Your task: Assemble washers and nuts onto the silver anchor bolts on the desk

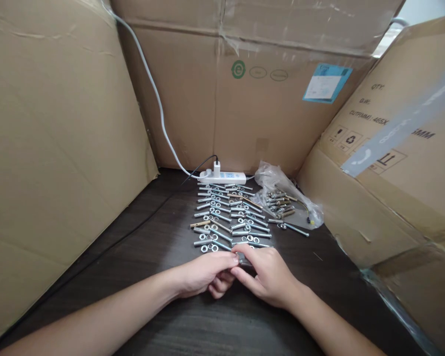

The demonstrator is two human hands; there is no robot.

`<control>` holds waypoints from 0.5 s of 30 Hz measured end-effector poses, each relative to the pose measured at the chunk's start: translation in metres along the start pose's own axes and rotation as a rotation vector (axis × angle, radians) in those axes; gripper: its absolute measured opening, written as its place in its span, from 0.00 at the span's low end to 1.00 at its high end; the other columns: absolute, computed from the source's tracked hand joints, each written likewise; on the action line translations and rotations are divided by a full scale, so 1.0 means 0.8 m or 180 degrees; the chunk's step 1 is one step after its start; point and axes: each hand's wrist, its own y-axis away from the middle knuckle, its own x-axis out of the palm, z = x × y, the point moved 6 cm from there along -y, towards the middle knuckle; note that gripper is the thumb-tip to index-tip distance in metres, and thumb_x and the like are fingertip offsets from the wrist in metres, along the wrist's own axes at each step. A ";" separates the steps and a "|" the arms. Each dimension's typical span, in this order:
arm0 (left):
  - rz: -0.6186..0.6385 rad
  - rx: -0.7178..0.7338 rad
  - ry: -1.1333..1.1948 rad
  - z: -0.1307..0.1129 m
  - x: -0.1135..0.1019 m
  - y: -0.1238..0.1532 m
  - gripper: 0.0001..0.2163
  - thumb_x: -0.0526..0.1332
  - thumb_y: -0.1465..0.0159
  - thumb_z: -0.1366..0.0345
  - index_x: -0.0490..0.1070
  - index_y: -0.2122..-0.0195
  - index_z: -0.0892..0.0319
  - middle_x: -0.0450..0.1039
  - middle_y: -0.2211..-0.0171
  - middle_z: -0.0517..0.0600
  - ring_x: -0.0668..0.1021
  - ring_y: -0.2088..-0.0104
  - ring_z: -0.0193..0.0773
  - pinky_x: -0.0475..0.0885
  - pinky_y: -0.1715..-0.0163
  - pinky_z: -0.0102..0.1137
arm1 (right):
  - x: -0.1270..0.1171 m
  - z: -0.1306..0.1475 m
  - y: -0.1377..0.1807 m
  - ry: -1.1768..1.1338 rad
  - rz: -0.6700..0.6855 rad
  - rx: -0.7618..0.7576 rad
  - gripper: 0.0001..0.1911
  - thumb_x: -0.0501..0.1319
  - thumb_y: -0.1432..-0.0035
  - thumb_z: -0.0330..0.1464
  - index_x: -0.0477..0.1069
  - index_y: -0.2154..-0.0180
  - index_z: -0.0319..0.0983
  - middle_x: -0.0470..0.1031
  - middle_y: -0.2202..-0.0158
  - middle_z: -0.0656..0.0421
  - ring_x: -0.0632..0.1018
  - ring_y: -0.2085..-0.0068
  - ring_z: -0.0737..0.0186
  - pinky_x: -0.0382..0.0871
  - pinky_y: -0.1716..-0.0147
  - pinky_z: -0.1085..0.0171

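My left hand (207, 277) and my right hand (269, 277) meet low over the dark table (152, 257), fingertips pinched together on a small metal bolt (244, 259) that mostly hides between them. Just beyond the fingers lie two columns of silver bolts with washers and nuts (230, 217), laid out side by side. To the right of the columns, a clear plastic bag (285, 195) holds several more bolts, and one loose bolt (292, 227) lies in front of it.
Large cardboard boxes wall the table: one on the left (52, 148), one at the back (252, 89), one on the right (393, 163). A white power strip (222, 176) with a plug and a white cable (155, 94) lies at the back of the table.
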 end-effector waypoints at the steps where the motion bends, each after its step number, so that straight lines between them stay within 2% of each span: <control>1: 0.0009 0.0011 -0.0078 0.000 0.001 0.000 0.19 0.59 0.41 0.51 0.52 0.74 0.58 0.45 0.81 0.39 0.48 0.82 0.25 0.41 0.81 0.26 | 0.001 0.002 -0.001 0.0041 0.0061 0.0012 0.13 0.54 0.38 0.38 0.66 0.55 0.39 0.76 0.70 0.60 0.77 0.70 0.61 0.62 0.71 0.66; 5: 0.0038 0.0021 -0.0241 0.001 0.002 0.001 0.18 0.57 0.40 0.51 0.52 0.74 0.58 0.45 0.82 0.38 0.48 0.82 0.26 0.43 0.81 0.26 | 0.002 0.007 -0.001 0.0070 0.0101 -0.0022 0.13 0.54 0.39 0.37 0.64 0.54 0.39 0.76 0.68 0.60 0.77 0.69 0.60 0.63 0.70 0.66; 11: -0.0015 -0.0129 -0.0042 0.002 -0.001 -0.001 0.16 0.58 0.43 0.54 0.52 0.76 0.59 0.47 0.82 0.39 0.48 0.82 0.25 0.42 0.81 0.25 | 0.003 0.006 0.001 0.0010 0.0056 -0.0093 0.15 0.54 0.38 0.36 0.63 0.51 0.39 0.77 0.60 0.57 0.78 0.64 0.59 0.66 0.65 0.65; 15: -0.0089 -0.0079 -0.0015 0.005 -0.004 -0.003 0.17 0.57 0.42 0.52 0.52 0.76 0.59 0.48 0.81 0.39 0.49 0.81 0.25 0.43 0.81 0.25 | 0.000 0.010 0.000 -0.0012 -0.0060 -0.0208 0.15 0.54 0.39 0.35 0.64 0.52 0.39 0.77 0.58 0.56 0.78 0.64 0.59 0.67 0.65 0.64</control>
